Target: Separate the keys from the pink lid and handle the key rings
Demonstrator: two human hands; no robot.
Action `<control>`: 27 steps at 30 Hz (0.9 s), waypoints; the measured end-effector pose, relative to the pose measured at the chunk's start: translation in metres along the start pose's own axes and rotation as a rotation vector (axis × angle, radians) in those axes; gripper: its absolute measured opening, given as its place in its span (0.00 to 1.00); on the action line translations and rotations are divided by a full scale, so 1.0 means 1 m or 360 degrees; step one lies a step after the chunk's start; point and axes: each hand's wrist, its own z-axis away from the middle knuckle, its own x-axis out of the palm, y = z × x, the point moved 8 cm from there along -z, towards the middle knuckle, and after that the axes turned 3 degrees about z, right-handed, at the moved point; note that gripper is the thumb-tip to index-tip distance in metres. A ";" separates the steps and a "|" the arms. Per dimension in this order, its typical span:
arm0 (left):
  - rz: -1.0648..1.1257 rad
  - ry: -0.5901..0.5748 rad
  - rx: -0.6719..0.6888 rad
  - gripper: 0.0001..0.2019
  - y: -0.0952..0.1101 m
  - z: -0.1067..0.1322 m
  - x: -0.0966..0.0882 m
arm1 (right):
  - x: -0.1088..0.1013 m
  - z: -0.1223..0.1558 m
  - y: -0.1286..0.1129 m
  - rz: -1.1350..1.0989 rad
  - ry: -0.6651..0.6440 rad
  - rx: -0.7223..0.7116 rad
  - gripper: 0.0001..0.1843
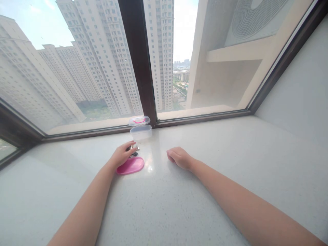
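My left hand [123,152] reaches over a small cluster of shiny metal and black pieces [133,149], too small to name. Its thumb and fingers are apart, with the pieces between and beneath them, partly hidden. Just below that hand lies a pink oval lid or shallow tray [131,166]; my left wrist overlaps its left end. My right hand [178,157] rests on the white sill as a closed fist, apart from the other things. No object shows in it, though the inside of the fist is hidden.
A clear oval plastic container [140,132] stands by the window frame [149,85]. Behind it is a clear lid [139,120] with a pink handle. The speckled white sill [159,205] runs to a wall [302,89] on the right. Tall buildings stand outside the glass.
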 end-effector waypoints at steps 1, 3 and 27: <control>-0.0015 -0.0017 0.0009 0.24 0.002 0.000 0.003 | 0.000 0.000 0.000 0.0006 0.0001 -0.0002 0.26; -0.0046 -0.0064 0.0040 0.24 0.007 0.001 0.010 | 0.001 0.000 0.001 0.0015 -0.0002 -0.0006 0.26; 0.0524 -0.0221 0.0104 0.15 0.041 0.019 0.031 | 0.002 0.000 0.004 -0.0072 0.0018 0.0026 0.25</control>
